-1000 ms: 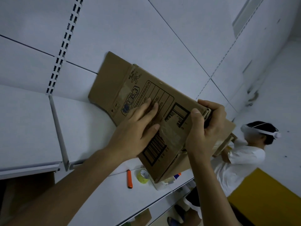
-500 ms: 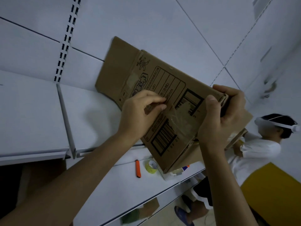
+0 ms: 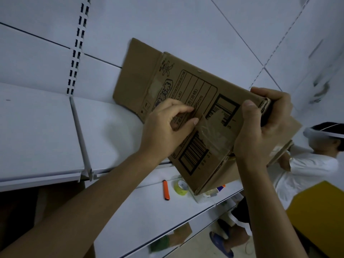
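Your two bare arms reach up to a flattened cardboard box (image 3: 202,90) that lies tilted on a white shelf (image 3: 46,131), its plain flap against the white back wall (image 3: 167,25) and its near corner jutting out over the shelf's front edge. The box's printed face is turned toward you, with barcodes and a ruled label on it. Your left hand (image 3: 163,131) rests on the middle of that face with its fingers curled; the forefinger and thumb tips sit close together, a small gap between them, at the end of a strip of clear tape (image 3: 214,135) that runs across the box. You cannot tell from here whether they have hold of the tape's end. Your right hand (image 3: 260,131) grips the box's right edge firmly, thumb pressed flat on the printed face and fingers wrapped over the edge to the back. On the lower shelf (image 3: 149,211), beneath the box, lie an orange cutter (image 3: 166,189) and, just beside it, a yellow tape roll (image 3: 181,187). At the far right, a person (image 3: 307,170) in a white shirt crouches by the shelves, next to a yellow panel (image 3: 320,211).
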`<state>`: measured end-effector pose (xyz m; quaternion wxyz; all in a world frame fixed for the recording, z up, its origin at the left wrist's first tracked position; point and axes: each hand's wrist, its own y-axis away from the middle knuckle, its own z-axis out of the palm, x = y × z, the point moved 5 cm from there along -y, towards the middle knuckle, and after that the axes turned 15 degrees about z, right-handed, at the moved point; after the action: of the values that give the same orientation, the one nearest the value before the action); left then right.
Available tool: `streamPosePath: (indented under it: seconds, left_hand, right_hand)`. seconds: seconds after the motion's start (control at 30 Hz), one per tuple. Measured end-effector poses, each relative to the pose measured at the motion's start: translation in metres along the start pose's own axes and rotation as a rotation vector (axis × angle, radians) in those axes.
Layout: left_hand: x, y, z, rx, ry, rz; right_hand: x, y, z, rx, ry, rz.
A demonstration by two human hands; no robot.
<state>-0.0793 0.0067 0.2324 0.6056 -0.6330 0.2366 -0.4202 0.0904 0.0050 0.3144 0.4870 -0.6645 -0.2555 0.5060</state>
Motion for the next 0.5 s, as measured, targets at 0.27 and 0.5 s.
streamPosePath:
  seconds: [0.27,0.5]
  left_hand:
    - [-0.001,0.004,0.005,-0.104,-0.005,0.004]
    - [0.028,0.009,0.007,-0.213,-0.265,0.395]
  right_hand:
    - [0.002,-0.001,0.002,-0.025,-0.002,0.001]
    - [0.006,-0.003,0.002,-0.052,-0.032,0.041]
